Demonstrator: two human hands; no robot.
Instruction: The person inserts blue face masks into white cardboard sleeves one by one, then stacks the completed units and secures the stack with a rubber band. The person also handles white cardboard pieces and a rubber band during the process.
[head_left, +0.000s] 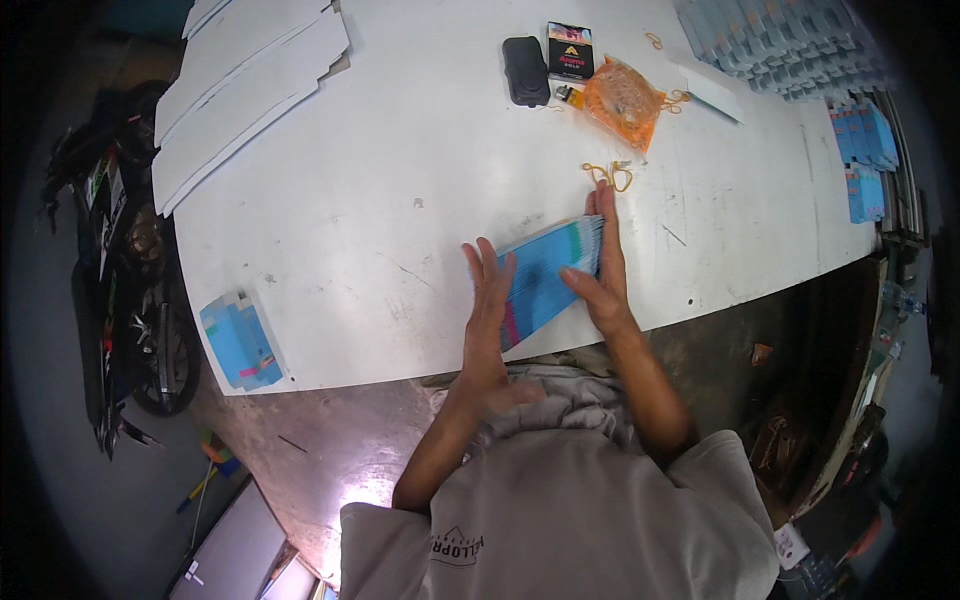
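Near the front edge of the white table, a stack of flat blue cartons (545, 280) stands on edge between my hands, tilted up toward the right. My right hand (607, 270) grips its right end, the thumb over the near face and the fingers stretched along the far end. At the left end is my left hand (487, 315), fingers stretched and apart, the palm side against or very close to the cartons. Its thumb is blurred and sticks out toward me. Just beyond my right fingertips lie loose yellow rubber bands (610, 178).
Blue cartons (240, 343) lie at the left front corner. White cardboard sheets (250, 90) cover the far left. Farther back are a black case (526, 72), a small dark box (570, 50), a lighter (570, 97) and an orange bag (625, 100). Carton stacks (780, 45) fill the far right.
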